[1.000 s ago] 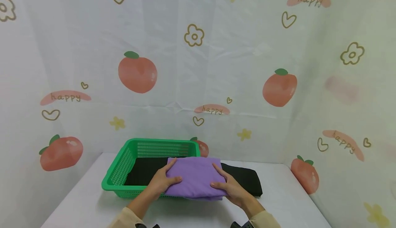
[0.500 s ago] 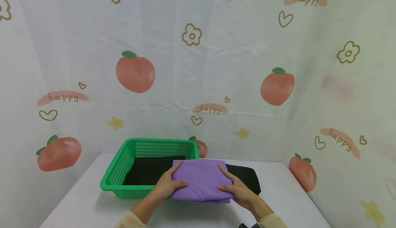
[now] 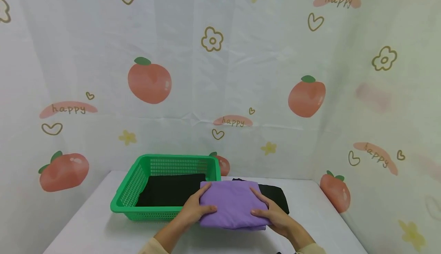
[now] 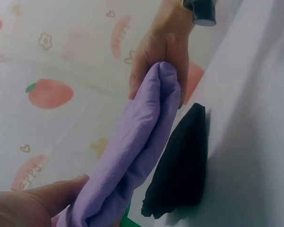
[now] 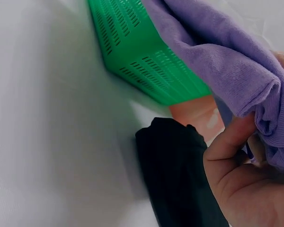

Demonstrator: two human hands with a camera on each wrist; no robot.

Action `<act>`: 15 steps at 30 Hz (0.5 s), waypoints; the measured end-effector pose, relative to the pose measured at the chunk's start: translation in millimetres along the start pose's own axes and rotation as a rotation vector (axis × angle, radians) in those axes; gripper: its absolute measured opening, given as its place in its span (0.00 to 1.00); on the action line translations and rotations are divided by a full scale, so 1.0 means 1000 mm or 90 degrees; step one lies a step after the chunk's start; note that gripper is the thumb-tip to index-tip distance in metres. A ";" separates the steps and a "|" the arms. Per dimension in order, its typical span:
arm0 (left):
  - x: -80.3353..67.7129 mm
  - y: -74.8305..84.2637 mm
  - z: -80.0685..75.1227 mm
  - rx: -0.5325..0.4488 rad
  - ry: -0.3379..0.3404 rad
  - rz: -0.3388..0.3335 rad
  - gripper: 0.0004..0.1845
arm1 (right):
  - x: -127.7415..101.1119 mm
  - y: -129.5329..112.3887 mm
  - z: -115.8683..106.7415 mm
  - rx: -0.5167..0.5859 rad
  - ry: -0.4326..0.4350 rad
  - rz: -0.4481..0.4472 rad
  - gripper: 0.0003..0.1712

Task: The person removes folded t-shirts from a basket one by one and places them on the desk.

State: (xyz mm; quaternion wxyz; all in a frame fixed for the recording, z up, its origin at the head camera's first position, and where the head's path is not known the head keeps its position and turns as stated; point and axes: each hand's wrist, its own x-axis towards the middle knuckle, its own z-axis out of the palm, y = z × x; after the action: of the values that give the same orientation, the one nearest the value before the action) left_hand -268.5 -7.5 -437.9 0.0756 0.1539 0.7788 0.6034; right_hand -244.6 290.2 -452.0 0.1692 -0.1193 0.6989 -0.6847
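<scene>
Both hands are on a folded purple cloth [image 3: 234,205], one at each end. The left hand [image 3: 194,212] grips the 9 o'clock edge with its thumb on top and fingers tucked under; the right hand [image 3: 272,213] does the same at the 3 o'clock edge. The wrist views show the cloth lifted off the white table [image 3: 96,227], sagging a bit in the middle between the two grips.

It's hanging just at 3 o'clock of the green basket [image 3: 132,192], overlapping the basket's right rim. A black cloth [image 3: 172,189] lies inside the basket, and another folded black cloth [image 3: 275,194] sits on the table under and behind the purple one, at its 1 o'clock.

What I'd worry about: the fold is only pinched at the edges, so the loose layers could slide apart and the whole thing open up. The bottom could also drag on the black piece below and rumple it, or catch the basket rim.
</scene>
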 end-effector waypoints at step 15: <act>-0.001 0.000 0.019 -0.019 -0.009 0.028 0.47 | -0.018 0.006 -0.008 0.009 0.002 0.003 0.48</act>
State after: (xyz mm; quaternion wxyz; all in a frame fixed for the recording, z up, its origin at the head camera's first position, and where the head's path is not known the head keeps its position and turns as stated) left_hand -261.8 9.1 -443.3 0.0701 0.1740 0.7657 0.6152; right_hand -231.3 305.1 -456.8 0.1702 -0.1155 0.6944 -0.6896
